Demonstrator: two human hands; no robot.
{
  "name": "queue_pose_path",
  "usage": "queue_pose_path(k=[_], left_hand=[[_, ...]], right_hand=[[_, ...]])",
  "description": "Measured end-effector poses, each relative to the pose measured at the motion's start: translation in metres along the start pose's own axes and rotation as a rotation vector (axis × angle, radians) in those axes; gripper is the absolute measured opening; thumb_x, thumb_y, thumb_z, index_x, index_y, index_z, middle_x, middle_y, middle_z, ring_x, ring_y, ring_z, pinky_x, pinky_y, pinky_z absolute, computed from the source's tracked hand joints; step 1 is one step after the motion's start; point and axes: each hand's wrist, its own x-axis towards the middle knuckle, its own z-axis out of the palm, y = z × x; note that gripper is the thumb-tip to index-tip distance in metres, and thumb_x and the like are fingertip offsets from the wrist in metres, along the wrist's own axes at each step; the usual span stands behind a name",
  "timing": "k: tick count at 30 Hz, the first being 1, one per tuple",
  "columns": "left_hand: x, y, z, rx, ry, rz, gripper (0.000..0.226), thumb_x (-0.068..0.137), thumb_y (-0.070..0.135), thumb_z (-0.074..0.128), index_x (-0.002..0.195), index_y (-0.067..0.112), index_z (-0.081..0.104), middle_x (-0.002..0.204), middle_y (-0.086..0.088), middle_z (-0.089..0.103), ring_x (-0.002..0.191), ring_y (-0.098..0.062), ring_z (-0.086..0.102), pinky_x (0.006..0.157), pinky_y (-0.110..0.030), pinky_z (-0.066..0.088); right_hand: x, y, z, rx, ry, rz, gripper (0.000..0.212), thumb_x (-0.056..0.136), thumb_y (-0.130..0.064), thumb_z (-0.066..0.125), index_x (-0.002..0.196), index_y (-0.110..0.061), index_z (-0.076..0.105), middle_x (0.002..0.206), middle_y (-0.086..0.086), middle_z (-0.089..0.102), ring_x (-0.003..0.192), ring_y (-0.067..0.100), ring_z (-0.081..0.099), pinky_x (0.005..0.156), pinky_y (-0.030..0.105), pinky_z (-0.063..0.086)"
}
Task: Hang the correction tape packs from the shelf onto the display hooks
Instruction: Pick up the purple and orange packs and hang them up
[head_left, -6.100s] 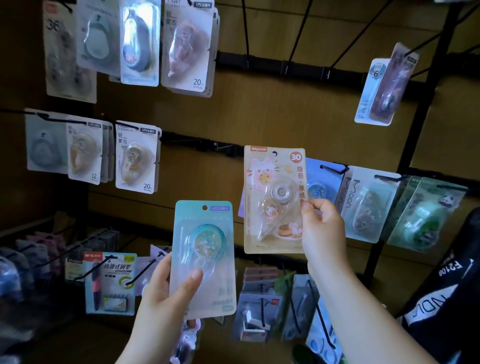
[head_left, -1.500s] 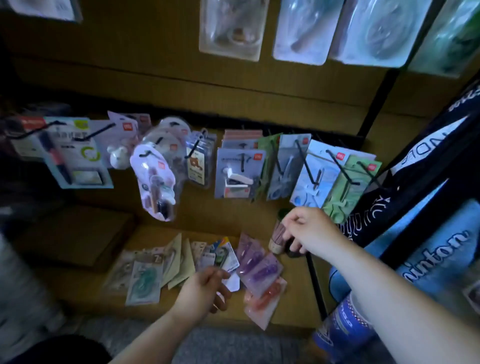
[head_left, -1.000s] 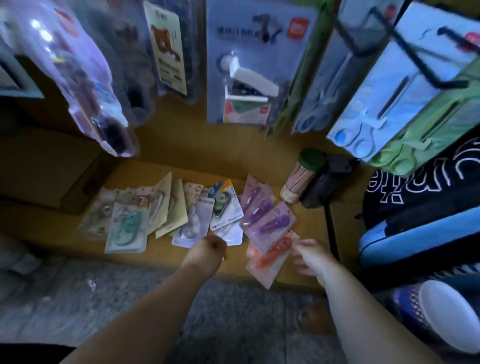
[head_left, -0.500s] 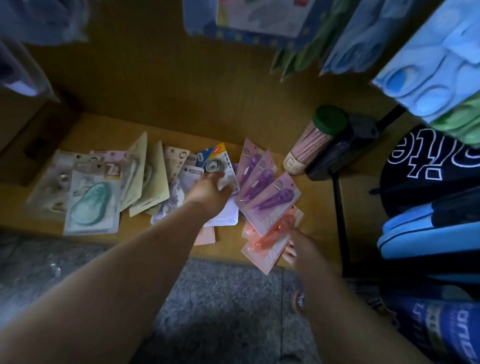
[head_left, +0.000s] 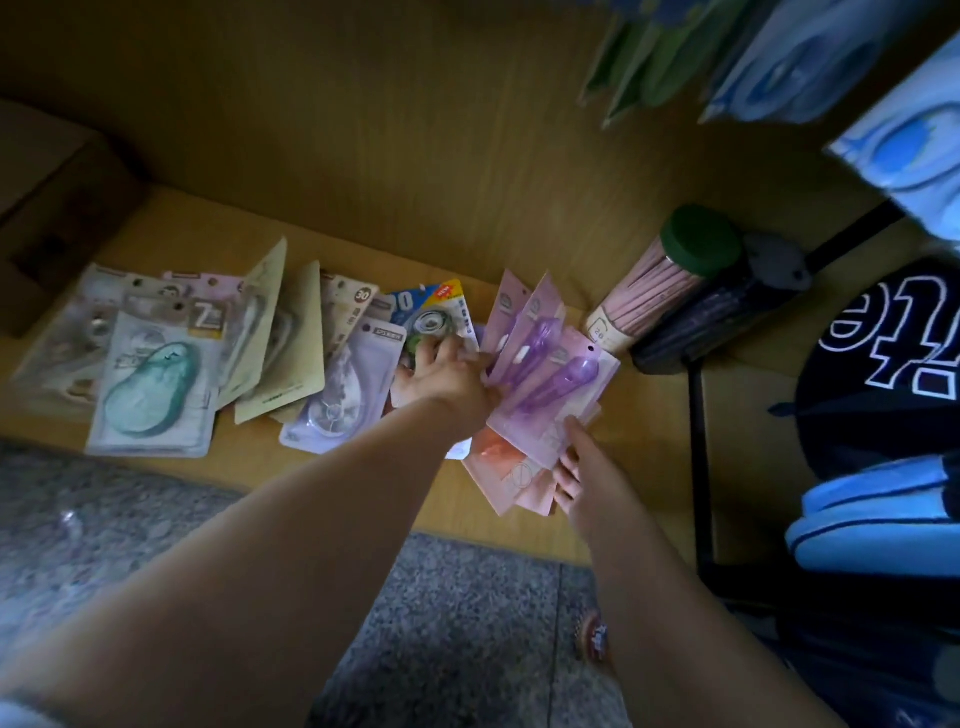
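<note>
Shelf (head_left: 208, 234) of pale wood, seen from above in dim light, with correction tape packs spread along it. Landmark: the purple packs (head_left: 561, 384), fanned and overlapping toward the shelf's right end.

Right hand (head_left: 587, 478): at the near edge of the purple packs. The thumb lies on top of the nearest one, and the fingers (head_left: 566, 480) curl beneath the orange packs (head_left: 498, 462) that lie under the purple ones, so the hand pinches the stack between thumb and fingers.

Left hand (head_left: 441, 379): just left of the purple packs, touching their left edge. Its fingers bend down onto a blue pack (head_left: 431, 312) marked NEW. Whether they grip that pack or only rest on it cannot be told.

Other packs, all left of the purple packs:
- a lilac pack (head_left: 343, 400), just beside the left hand;
- cream cards (head_left: 291, 353), tilted up on edge;
- a teal pack (head_left: 150, 400), furthest left, lying flat on several more.

Green-capped jar (head_left: 670, 280): right of the purple packs and behind them, tilted, holding pink sticks.

Bags (head_left: 883, 353): well right of the purple packs, dark and blue, with white lettering.

Floor (head_left: 467, 597): grey and speckled, nearer the camera than the purple packs.

Hanging packs (head_left: 779, 52): above and right of the purple packs, blurred.
</note>
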Motion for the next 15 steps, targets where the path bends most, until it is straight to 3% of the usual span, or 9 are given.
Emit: queue_pose_path(k=[2,5,7,10,12,15], left_hand=[[0.0,-0.003,0.0,-0.013,0.006,0.022,0.047,0.092,0.047,0.035,0.138,0.041,0.03,0.155,0.002,0.013,0.143,-0.024,0.001,0.114,-0.044,0.012],[-0.004,-0.005,0.002,-0.002,0.019,0.051,0.043,0.093,0.045,0.034,0.136,0.042,0.035,0.154,0.003,0.015,0.143,-0.022,0.003,0.114,-0.042,0.012],[-0.007,-0.009,0.005,-0.028,0.032,0.063,0.041,0.093,0.044,0.036,0.134,0.041,0.039,0.153,0.003,0.018,0.142,-0.021,0.004,0.113,-0.04,0.013],[-0.012,-0.016,0.009,-0.092,0.054,0.083,0.038,0.092,0.041,0.039,0.13,0.039,0.045,0.152,0.004,0.021,0.142,-0.019,0.005,0.113,-0.039,0.013],[-0.016,-0.022,0.01,-0.102,0.07,0.112,0.037,0.093,0.037,0.041,0.129,0.037,0.047,0.152,0.005,0.021,0.142,-0.018,0.004,0.113,-0.039,0.015],[-0.022,-0.029,0.013,-0.106,0.078,0.146,0.038,0.093,0.032,0.043,0.13,0.033,0.047,0.152,0.005,0.021,0.143,-0.018,0.003,0.114,-0.039,0.016]], right_hand=[[0.002,-0.002,0.004,-0.036,0.001,0.006,0.045,0.087,-0.036,0.056,0.123,-0.009,0.05,0.132,0.008,0.053,0.122,0.024,0.051,0.1,0.034,0.037],[0.005,-0.004,0.006,-0.069,-0.032,0.003,0.031,0.087,-0.039,0.055,0.101,-0.012,0.052,0.097,0.005,0.06,0.075,0.017,0.056,0.068,0.029,0.044],[0.009,-0.004,0.005,-0.079,-0.053,0.013,0.034,0.086,-0.043,0.054,0.1,-0.013,0.054,0.081,0.003,0.06,0.069,0.016,0.054,0.058,0.029,0.041],[0.012,-0.004,0.01,-0.124,-0.116,-0.003,0.047,0.085,-0.049,0.052,0.111,-0.01,0.059,0.09,0.006,0.065,0.076,0.019,0.061,0.061,0.028,0.045],[0.013,-0.004,0.016,-0.148,-0.081,-0.024,0.057,0.076,-0.053,0.061,0.116,-0.013,0.059,0.105,0.007,0.067,0.087,0.023,0.064,0.068,0.028,0.049],[0.016,-0.003,0.023,-0.13,-0.06,-0.036,0.065,0.065,-0.051,0.072,0.118,-0.015,0.06,0.111,0.009,0.068,0.095,0.026,0.067,0.079,0.034,0.054]])
